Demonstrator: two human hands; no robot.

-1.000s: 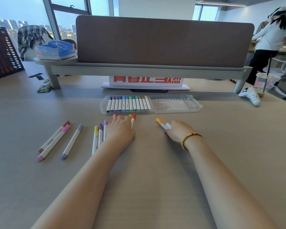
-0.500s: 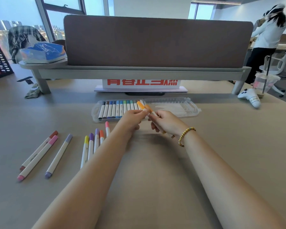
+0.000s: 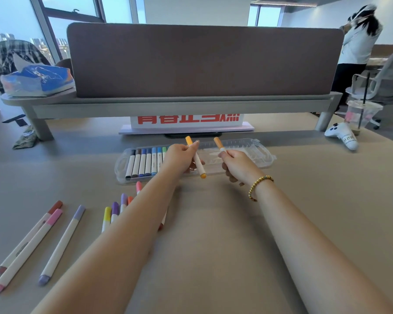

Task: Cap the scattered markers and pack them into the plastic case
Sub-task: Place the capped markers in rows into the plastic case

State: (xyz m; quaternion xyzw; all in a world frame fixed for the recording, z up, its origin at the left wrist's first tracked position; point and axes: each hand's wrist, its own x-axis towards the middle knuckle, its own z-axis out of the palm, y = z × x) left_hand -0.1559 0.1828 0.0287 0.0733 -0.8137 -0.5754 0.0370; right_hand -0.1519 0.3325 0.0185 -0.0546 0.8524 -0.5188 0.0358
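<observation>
Markers: one yellow-orange (image 3: 196, 157) gripped in left hand (image 3: 179, 158), one orange (image 3: 219, 144) pinched in right hand (image 3: 238, 166), hands apart, above half-filled plastic case (image 3: 262, 155) at far centre; packing step; next, probably slotted beside packed row.

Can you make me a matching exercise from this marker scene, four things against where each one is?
Things:
1. yellow-orange marker
2. orange marker
3. pink marker
4. game controller

Places:
A. far right of the table
B. in the right hand
C. lying on the table at the left
D. in the left hand

Pairs: 1-D, 2-B, 3-C, 4-A
</observation>
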